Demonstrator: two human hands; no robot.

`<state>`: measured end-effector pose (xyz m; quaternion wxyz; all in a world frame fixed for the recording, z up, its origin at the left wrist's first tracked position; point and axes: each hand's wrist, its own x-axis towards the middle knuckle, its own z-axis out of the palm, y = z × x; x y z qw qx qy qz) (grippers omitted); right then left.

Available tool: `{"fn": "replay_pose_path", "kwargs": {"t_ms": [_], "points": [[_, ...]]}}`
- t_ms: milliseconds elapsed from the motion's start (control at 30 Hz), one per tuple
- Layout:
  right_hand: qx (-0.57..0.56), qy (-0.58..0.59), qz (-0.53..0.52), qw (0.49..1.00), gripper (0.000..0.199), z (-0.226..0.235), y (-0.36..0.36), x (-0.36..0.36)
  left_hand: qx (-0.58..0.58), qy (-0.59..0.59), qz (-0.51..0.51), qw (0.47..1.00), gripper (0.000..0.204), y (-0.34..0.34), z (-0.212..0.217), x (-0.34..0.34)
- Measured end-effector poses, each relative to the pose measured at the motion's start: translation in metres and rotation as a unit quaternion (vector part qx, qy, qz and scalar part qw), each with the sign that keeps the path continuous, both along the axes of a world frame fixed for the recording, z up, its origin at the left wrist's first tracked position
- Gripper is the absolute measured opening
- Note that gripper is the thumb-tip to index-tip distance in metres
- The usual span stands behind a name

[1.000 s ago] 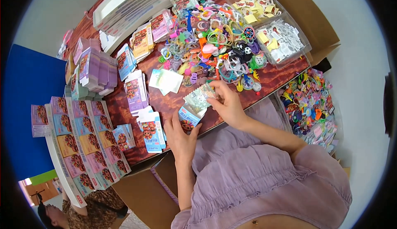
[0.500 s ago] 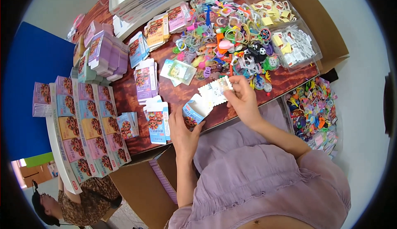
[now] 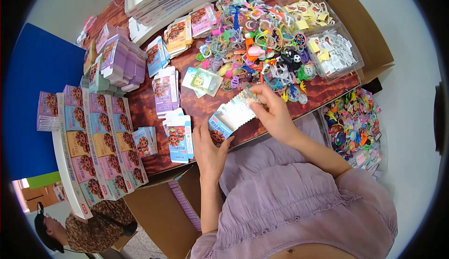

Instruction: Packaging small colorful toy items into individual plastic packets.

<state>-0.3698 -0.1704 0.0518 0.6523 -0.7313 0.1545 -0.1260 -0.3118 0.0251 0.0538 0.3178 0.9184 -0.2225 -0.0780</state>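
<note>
My left hand (image 3: 209,150) is closed around a small blue printed box (image 3: 220,127), tilted, with its open end facing my right hand. Between the thumb and fingers of my right hand (image 3: 272,113) is a pale card with a scalloped edge (image 3: 241,108). The card's near end reaches the box's mouth; how far it goes inside is hidden. Just beyond the box lie a greenish clear packet and blue-white card (image 3: 204,82). To the left of my left hand are flat blue boxes (image 3: 178,137) and a stack of purple boxes (image 3: 164,90).
A heap of colourful small trinkets (image 3: 257,44) covers the far right of the table. Clear trays (image 3: 336,51) hold small packets. Filled display trays (image 3: 96,142) stand at the left. A bag of trinkets (image 3: 358,128) lies below the right edge. Another person (image 3: 89,226) is at lower left.
My right hand has moved slightly left with the scalloped card, bringing it up to the box's open end. My left hand keeps its hold on the box.
</note>
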Motion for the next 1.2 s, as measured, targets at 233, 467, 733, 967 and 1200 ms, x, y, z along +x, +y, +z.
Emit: {"fn": "replay_pose_path", "kwargs": {"t_ms": [233,467,733,967,1200], "points": [[0.036,0.041,0.082,0.995,0.026,-0.002,-0.012,0.008,0.018,-0.028,-0.048,0.998,0.08,0.002,0.002,0.0],[0.085,-0.013,-0.022,0.996,0.018,-0.016,0.009,0.004,-0.009,0.023,-0.041,0.999,0.08,0.004,0.004,-0.001],[-0.378,-0.089,-0.021,0.921,0.028,-0.009,0.036,-0.001,-0.033,0.011,-0.032,0.999,0.08,0.003,-0.005,-0.004],[-0.329,-0.124,0.067,0.934,0.023,-0.024,-0.004,-0.005,-0.009,-0.029,-0.039,0.999,0.079,-0.001,-0.005,-0.004],[-0.513,-0.032,-0.138,0.847,0.011,-0.019,-0.08,-0.009,-0.002,0.01,-0.04,0.999,0.079,-0.008,-0.001,-0.001]]}}
